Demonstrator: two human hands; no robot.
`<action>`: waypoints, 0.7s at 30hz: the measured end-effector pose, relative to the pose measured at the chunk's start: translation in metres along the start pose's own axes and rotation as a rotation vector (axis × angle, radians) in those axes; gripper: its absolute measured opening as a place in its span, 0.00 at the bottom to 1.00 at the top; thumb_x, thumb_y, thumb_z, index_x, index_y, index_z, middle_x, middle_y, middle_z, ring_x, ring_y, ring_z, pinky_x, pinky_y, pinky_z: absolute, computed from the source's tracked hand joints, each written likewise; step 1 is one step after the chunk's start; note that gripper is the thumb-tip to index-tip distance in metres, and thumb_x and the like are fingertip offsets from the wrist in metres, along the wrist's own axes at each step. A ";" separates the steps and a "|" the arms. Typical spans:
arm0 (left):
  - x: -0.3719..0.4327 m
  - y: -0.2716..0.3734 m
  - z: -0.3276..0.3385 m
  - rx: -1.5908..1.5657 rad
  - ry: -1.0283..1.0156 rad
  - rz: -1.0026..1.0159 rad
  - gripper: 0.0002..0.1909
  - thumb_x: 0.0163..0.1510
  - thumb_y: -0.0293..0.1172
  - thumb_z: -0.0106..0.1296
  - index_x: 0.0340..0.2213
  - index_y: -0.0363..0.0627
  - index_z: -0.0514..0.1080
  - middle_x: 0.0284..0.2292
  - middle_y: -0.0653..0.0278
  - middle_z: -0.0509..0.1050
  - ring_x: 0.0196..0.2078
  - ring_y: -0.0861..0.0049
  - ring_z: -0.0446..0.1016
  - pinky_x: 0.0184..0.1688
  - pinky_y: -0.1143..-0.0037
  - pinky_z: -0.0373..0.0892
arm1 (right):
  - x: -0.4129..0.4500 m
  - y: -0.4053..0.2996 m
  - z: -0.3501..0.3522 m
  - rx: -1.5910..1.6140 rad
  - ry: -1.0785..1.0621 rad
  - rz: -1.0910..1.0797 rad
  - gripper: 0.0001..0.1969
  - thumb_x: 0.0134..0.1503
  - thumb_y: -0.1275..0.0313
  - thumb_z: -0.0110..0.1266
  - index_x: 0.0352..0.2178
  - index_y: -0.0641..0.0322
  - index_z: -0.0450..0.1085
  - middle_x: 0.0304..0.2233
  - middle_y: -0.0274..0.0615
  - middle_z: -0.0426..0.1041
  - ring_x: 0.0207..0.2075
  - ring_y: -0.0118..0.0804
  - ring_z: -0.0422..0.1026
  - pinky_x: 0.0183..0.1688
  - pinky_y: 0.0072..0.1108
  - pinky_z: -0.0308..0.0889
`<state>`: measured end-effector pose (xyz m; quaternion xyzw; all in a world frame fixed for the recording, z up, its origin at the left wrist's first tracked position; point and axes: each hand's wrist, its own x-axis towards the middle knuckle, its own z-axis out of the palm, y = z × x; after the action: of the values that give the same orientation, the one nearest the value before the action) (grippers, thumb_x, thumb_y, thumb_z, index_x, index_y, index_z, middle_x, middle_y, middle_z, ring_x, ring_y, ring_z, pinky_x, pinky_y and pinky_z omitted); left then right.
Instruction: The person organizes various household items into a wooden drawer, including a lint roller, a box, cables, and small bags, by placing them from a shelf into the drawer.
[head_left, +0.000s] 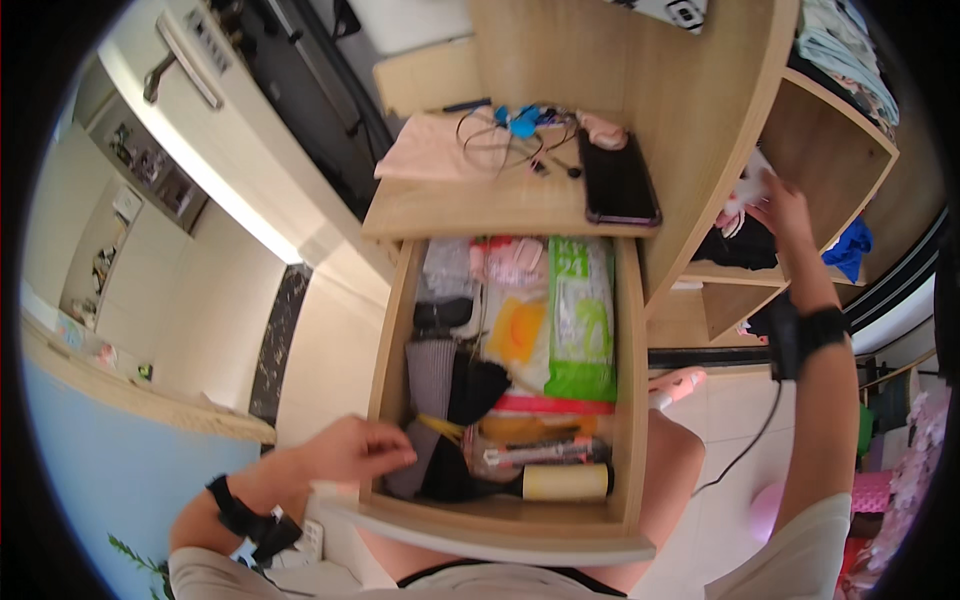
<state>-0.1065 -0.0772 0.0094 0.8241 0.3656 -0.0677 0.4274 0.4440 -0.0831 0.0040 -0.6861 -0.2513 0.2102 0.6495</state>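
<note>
An open wooden drawer (636, 420) lies in front of me. In it are a green and white packet (581, 322), a lint roller (565, 482), a folded grey umbrella (430, 375), an orange item (517, 330) and several plastic bags. My left hand (367, 448) is over the drawer's left wall near the front corner, fingers bent, with nothing visible in it. At the right, my right hand (784, 206) reaches into a shelf compartment and is on a white and pink item (750, 187), blurred. Black cloth (739, 244) lies below it.
Above the drawer, a tabletop (465, 214) bears a black phone (619, 180), a pink cloth (435, 150) and tangled cables (480, 142). A wooden partition (690, 135) stands between tabletop and shelves. A door (247, 142) is at the left; a cable trails from my right wrist.
</note>
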 end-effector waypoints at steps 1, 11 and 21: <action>0.001 0.000 -0.004 -0.080 -0.034 -0.034 0.08 0.47 0.35 0.51 0.26 0.44 0.71 0.14 0.67 0.67 0.16 0.86 0.63 0.19 0.82 0.61 | -0.004 0.002 -0.028 0.016 -0.002 -0.017 0.20 0.49 0.62 0.49 0.37 0.68 0.62 0.28 0.39 0.66 0.28 0.28 0.67 0.32 0.19 0.69; -0.004 0.033 -0.028 -0.280 0.042 0.197 0.10 0.48 0.32 0.51 0.33 0.41 0.68 0.25 0.70 0.70 0.24 0.90 0.63 0.26 0.86 0.61 | -0.221 -0.042 -0.121 -0.045 -0.192 -0.107 0.16 0.54 0.66 0.42 0.41 0.67 0.59 0.32 0.38 0.68 0.29 0.23 0.69 0.24 0.14 0.67; 0.008 0.060 -0.014 -0.305 -0.022 0.366 0.32 0.42 0.34 0.56 0.48 0.42 0.56 0.42 0.59 0.64 0.43 0.72 0.64 0.44 0.74 0.61 | -0.289 -0.050 0.067 -0.114 -1.173 0.205 0.14 0.54 0.71 0.45 0.41 0.66 0.56 0.33 0.36 0.65 0.31 0.21 0.66 0.31 0.14 0.67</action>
<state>-0.0632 -0.0843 0.0541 0.8017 0.2117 0.0580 0.5560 0.1726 -0.2079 0.0379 -0.5102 -0.5113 0.6018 0.3407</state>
